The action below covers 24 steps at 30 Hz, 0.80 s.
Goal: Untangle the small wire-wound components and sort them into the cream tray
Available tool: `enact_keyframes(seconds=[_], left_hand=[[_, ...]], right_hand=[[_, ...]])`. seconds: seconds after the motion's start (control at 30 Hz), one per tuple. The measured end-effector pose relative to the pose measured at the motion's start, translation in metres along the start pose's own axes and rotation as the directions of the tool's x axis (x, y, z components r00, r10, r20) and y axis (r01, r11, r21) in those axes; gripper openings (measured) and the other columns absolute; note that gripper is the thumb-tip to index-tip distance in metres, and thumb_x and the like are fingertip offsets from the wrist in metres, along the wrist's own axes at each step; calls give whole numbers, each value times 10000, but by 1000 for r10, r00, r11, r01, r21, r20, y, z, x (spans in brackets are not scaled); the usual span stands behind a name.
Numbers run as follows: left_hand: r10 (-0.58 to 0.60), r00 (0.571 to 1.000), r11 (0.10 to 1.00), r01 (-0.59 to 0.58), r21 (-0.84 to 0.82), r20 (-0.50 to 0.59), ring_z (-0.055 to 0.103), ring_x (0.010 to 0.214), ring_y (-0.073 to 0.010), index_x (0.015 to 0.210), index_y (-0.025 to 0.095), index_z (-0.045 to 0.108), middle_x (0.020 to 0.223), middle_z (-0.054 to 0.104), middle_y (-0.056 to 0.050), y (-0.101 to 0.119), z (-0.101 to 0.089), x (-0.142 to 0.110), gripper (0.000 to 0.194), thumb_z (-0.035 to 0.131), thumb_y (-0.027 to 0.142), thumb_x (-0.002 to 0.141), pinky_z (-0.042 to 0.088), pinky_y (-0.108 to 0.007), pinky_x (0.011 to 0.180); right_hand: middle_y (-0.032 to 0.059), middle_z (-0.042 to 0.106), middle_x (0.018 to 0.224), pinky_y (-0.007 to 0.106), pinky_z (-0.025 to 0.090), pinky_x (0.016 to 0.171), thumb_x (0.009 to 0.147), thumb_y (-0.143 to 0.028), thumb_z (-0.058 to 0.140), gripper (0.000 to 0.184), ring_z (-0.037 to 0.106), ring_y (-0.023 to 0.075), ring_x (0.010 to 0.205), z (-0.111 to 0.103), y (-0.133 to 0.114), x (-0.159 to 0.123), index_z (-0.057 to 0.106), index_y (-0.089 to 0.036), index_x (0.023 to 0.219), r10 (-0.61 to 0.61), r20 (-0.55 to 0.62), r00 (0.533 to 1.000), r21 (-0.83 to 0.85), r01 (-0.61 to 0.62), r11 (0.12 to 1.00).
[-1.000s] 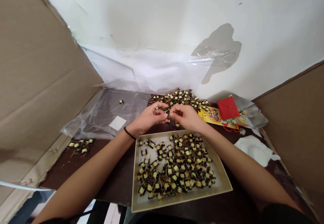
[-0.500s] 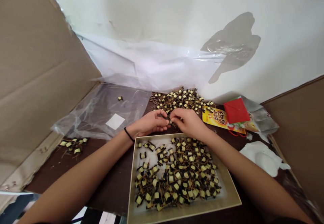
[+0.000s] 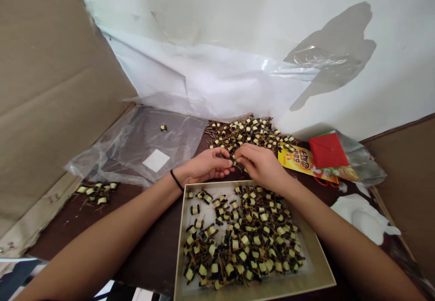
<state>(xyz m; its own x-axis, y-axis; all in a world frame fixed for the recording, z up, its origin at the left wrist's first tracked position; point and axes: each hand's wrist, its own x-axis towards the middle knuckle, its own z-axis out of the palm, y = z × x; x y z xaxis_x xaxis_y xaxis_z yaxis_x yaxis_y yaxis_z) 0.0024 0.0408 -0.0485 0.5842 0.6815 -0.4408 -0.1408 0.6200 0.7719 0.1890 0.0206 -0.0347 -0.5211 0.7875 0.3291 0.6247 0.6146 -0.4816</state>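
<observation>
Between my two hands is a small wire-wound coil (image 3: pixel 234 163) with a black body, pale yellow tape and thin brown wire ends. My left hand (image 3: pixel 213 164), with a black band at the wrist, pinches it between thumb and fingertips. The fingers of my right hand (image 3: pixel 256 161) close together at its wires; how much they grip is partly hidden. Just below the hands stands a shallow cardboard box (image 3: pixel 322 271) holding many such coils. A heap of the same coils (image 3: pixel 251 131) lies right behind the hands.
On the left, a clear plastic sheet (image 3: pixel 183 142) bears a white square (image 3: pixel 156 160) and a lone coil (image 3: pixel 163 128). A small coil group (image 3: pixel 97 192) lies nearer. At right are a yellow snack packet (image 3: pixel 295 158), a red envelope (image 3: pixel 328 150) and crumpled white tissue (image 3: pixel 362 217). Cardboard walls (image 3: pixel 50 88) flank the table.
The view has shifted slightly, so the box, heap and hands appear a little further right. Both hands stay together at the coil, with barely any change in their fingers.
</observation>
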Motion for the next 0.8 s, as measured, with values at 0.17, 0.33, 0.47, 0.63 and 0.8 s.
enact_keyframes(seconds=[0.17, 0.33, 0.47, 0.63, 0.8], left_hand=[[-15, 1000, 1000, 15, 11, -9, 568, 499, -53, 850, 173, 469, 667, 690, -44, 0, 1, -1, 307, 708, 92, 674, 438, -133, 515], [-8, 1000, 999, 8, 36, -2, 585, 523, -67, 825, 169, 482, 654, 677, -32, 0, 1, 0, 325, 745, 112, 642, 437, -144, 518], [18, 1000, 999, -20, 51, 23, 585, 525, -72, 816, 172, 474, 644, 668, -13, -1, 0, 0, 347, 762, 129, 627, 431, -153, 513], [6, 1000, 992, -7, 123, 9, 558, 470, -55, 804, 173, 459, 611, 662, 12, 1, 2, -1, 386, 786, 133, 602, 430, -154, 493], [49, 998, 977, -58, 205, 48, 563, 475, -55, 796, 165, 469, 637, 672, 4, 2, 3, 0, 361, 778, 137, 611, 430, -162, 498]], right_hand=[[25, 598, 825, 235, 411, 702, 889, -101, 454, 160, 558, 144, 764, 0, 0, 0, 559, -187, 806, -8, 8, 1000, -4, 8, 1000], [24, 599, 819, 233, 404, 691, 888, -99, 464, 158, 556, 141, 757, 0, 1, 1, 564, -185, 802, -12, 14, 1000, 4, 12, 1000], [22, 609, 814, 224, 399, 674, 891, -97, 474, 161, 557, 130, 741, -1, 1, 2, 577, -180, 801, -39, 6, 999, 47, 38, 998], [27, 613, 800, 226, 401, 661, 889, -101, 476, 167, 559, 135, 735, -2, 0, 2, 598, -179, 806, -52, 35, 998, 37, 50, 998], [39, 629, 825, 234, 415, 681, 893, -112, 460, 187, 561, 144, 761, -1, 0, 2, 611, -185, 810, -96, 55, 994, 38, 94, 995]])
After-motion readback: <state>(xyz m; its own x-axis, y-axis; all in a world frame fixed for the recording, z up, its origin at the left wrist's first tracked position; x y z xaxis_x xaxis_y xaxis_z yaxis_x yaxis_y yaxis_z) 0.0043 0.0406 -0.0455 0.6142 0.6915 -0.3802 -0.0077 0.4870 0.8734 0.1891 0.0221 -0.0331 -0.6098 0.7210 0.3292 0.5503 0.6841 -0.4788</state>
